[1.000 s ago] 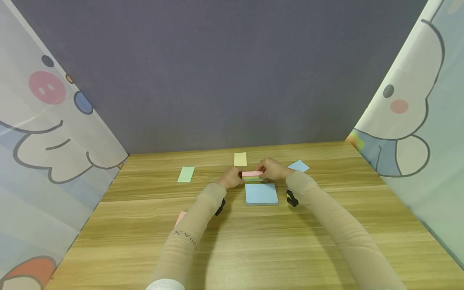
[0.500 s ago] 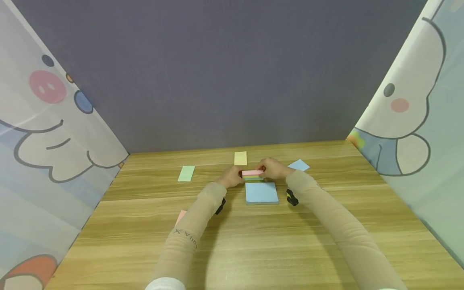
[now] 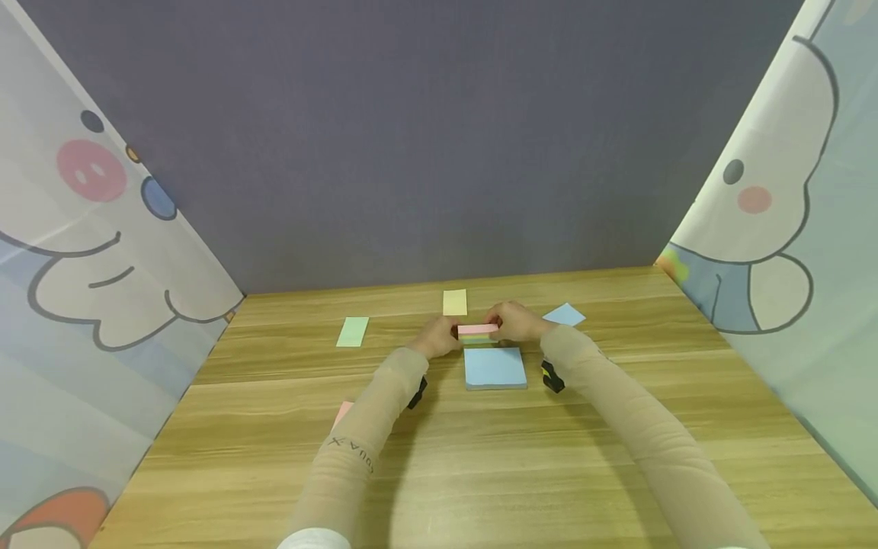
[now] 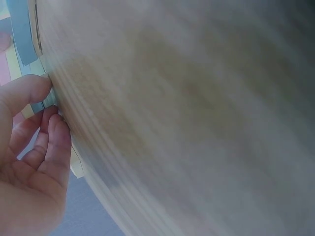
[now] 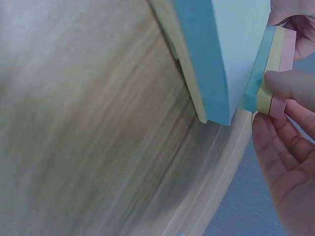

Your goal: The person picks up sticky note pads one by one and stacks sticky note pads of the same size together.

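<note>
- Head view: a small stack of sticky-note pads (image 3: 478, 333) sits between the two hands, just beyond the far edge of a larger blue pad (image 3: 495, 368); pink is uppermost, with yellow and green below it.
- Head view: the left hand (image 3: 437, 338) grips the left end of the stack and the right hand (image 3: 514, 321) grips its right end, fingers bent in both.
- Head view: a yellow note (image 3: 455, 302) lies farther off, behind the stack; a green note (image 3: 353, 332) lies to the left, and a blue note (image 3: 565, 313) to the right, partly behind the right wrist.
- Head view: a pink note (image 3: 342, 412) lies near left, partly covered by the left sleeve (image 3: 353, 450), on the wooden table (image 3: 494, 473).
- Left wrist view: the left thumb and fingertips pinch the end of the stack, which is largely hidden; the larger blue pad shows near them.
- Right wrist view: the right thumb lies against one side of the stack with fingers on the other, pinching it; blue-green, yellow and pink layers show side by side. Part of the left hand is at the other end. Whether the stack touches the table, I cannot tell.
</note>
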### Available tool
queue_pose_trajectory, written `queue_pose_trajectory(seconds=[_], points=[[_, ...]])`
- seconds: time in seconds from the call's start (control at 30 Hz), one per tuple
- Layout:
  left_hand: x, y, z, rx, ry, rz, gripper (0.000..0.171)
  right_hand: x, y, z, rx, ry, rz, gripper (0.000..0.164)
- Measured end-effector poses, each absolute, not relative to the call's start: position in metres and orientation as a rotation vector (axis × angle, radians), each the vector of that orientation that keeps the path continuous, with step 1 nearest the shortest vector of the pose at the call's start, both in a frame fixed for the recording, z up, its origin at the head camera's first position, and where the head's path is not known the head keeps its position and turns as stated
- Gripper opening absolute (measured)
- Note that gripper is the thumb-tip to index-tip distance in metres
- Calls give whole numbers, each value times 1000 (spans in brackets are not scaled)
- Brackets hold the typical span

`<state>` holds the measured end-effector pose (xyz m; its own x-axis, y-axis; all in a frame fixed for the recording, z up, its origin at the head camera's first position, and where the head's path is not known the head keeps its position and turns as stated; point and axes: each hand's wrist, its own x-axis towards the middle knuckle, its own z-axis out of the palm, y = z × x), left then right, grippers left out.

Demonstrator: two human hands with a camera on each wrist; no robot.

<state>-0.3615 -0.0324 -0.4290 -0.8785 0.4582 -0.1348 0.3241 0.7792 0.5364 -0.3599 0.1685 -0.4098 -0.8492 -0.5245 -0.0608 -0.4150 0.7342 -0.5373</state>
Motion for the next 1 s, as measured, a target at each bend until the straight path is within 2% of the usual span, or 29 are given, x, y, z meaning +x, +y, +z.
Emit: queue_pose_trajectory(seconds=[0.27,0.67,0.77,1.0], points=[[-362,-34,-429,606,2692,733,20,-360,166,-412,-756,2724,-760,24],[-359,-35,-421,643,2708,716,24,-362,169,-408,-734,2689,-750,33],[-360,-37,-422,669,2711,713,27,-363,170,-407,-721,2682,-737,35],[-357,-45,-420,697,2650,759,43,-356,174,-401,-657,2687,-735,51]])
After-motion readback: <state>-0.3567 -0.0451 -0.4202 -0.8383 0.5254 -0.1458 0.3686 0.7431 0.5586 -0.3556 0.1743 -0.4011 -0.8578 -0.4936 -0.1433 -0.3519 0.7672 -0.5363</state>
